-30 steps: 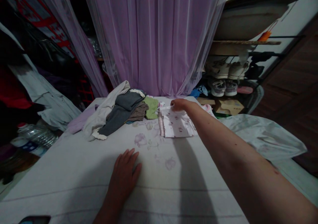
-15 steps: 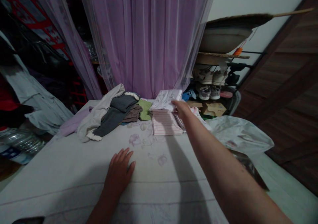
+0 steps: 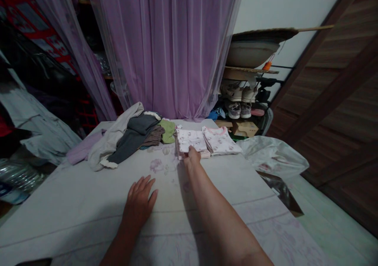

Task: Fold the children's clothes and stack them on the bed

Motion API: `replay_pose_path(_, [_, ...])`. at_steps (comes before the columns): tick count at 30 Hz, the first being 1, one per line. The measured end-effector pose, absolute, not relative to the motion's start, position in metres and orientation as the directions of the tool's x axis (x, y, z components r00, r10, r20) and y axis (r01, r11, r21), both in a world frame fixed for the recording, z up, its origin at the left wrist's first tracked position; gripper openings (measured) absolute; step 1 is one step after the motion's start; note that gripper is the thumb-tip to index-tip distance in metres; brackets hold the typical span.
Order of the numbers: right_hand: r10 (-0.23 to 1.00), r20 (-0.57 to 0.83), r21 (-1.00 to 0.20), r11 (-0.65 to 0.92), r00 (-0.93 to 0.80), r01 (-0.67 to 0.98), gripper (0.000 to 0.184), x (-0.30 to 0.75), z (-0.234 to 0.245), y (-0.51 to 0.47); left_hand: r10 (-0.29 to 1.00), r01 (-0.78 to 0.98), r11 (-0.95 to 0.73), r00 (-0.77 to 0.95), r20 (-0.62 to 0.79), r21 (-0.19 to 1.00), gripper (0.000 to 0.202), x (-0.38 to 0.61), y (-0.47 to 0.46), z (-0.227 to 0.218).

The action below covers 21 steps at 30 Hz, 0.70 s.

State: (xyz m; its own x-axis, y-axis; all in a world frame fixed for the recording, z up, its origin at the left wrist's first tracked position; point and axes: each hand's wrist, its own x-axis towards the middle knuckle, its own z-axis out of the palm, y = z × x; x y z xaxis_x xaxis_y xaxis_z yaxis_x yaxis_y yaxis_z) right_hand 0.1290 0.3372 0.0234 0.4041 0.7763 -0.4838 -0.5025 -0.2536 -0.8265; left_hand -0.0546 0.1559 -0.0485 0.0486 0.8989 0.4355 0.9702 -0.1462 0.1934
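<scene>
Head view. Reference item: the folded white garment with pink print [image 3: 190,141], lying at the far end of the pale floral bedsheet [image 3: 88,207] as a flat, squared stack.

The right hand [image 3: 192,157] is at that garment's near edge, fingers pressed together, with the tips on the cloth. Whether they pinch it cannot be confirmed. The left hand [image 3: 138,198] lies palm down on the sheet, on the camera side of the reference item, with fingers spread and nothing held.

Status: two pieces are folded. The second, a white garment with a pink collar [image 3: 220,141], sits just right of the reference item, flat and neat. Left of the reference item lies a loose pile of unfolded clothing: a dark grey cloth [image 3: 132,137], a pale grey garment [image 3: 113,134], a brown cloth [image 3: 152,135] and a green cloth [image 3: 168,131]. A lilac cloth [image 3: 85,148] lies farther left. These five are open items.

Behind the reference item hangs a sheer purple curtain [image 3: 159,49]. Farther right is a translucent white plastic bag [image 3: 273,156].
</scene>
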Motion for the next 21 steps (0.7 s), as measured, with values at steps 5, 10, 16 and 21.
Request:
replay_pose_path(5, [0.791,-0.521,-0.795,-0.313,0.322,-0.519,0.025,0.135,0.018,0.325,0.9,0.971,-0.152,0.059,0.432,0.184,0.04,-0.056,0.156,-0.049])
replay_pose_path(10, [0.825,-0.54,-0.768,-0.402,0.166,-0.499,0.016,0.161,0.023,0.306,0.914,0.967,-0.176,0.09,0.396,0.186,0.041,-0.062,0.157,-0.053])
replay_pose_path(16, [0.853,-0.491,-0.821,-0.384,0.179,-0.421,0.02,0.163,0.055,0.328,0.921,0.966,-0.157,0.067,0.385,0.208,0.04,-0.058,0.156,-0.048])
replay_pose_path(21, [0.908,-0.38,-0.877,-0.293,0.177,-0.381,0.025,0.156,0.118,0.381,0.91,0.97,-0.143,0.049,0.413,0.198,0.039,-0.054,0.155,-0.046])
